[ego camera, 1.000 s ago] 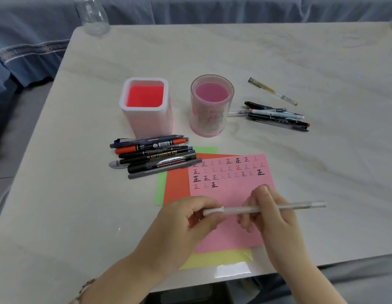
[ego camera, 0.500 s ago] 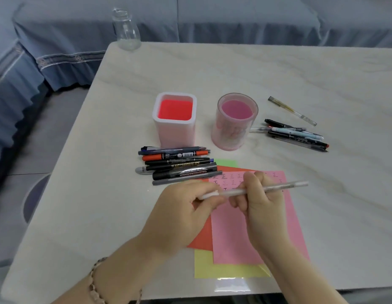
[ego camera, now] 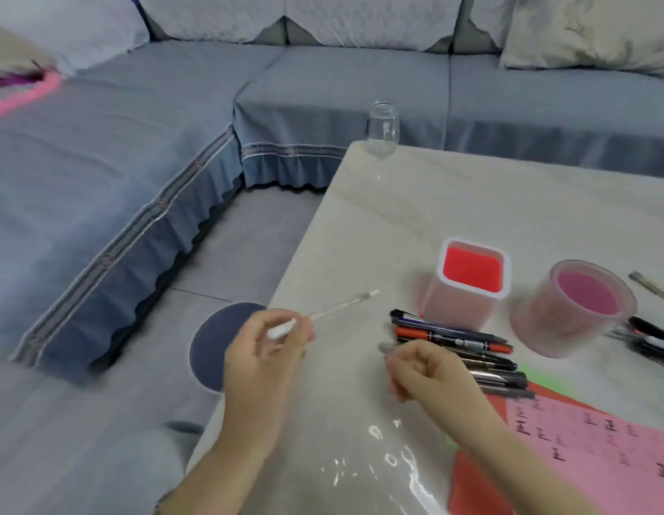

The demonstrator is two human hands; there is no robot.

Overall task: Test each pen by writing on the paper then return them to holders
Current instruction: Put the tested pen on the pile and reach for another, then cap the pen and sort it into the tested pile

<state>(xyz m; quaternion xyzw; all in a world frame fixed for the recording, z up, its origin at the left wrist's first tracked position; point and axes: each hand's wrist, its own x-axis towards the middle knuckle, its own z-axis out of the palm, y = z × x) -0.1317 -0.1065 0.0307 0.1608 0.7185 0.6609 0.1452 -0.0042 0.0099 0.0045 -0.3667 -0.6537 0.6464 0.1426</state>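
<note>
My left hand [ego camera: 265, 356] grips a slim white pen [ego camera: 338, 310] near the table's left edge, its tip pointing up and right. My right hand [ego camera: 421, 369] hovers loosely curled over the left end of a pile of several dark and orange pens [ego camera: 456, 338]; I see nothing in it. Behind the pile stand a square white holder with a red inside [ego camera: 455, 302] and a round pink holder [ego camera: 536, 330], both without pens. At the lower right, pink paper [ego camera: 601, 444] with rows of written marks lies on orange and green sheets.
More pens [ego camera: 653, 341] lie right of the round holder, and a gold-tinted one [ego camera: 653, 288] lies farther back. A clear glass jar [ego camera: 383, 128] stands at the table's far left corner. A blue sofa [ego camera: 137, 161] wraps round; a dark round stool [ego camera: 215, 343] is beside the table.
The view has swung left. My right hand has let go of the white pen, which my left hand has carried left off the paper. My right hand now hangs over the pen pile.
</note>
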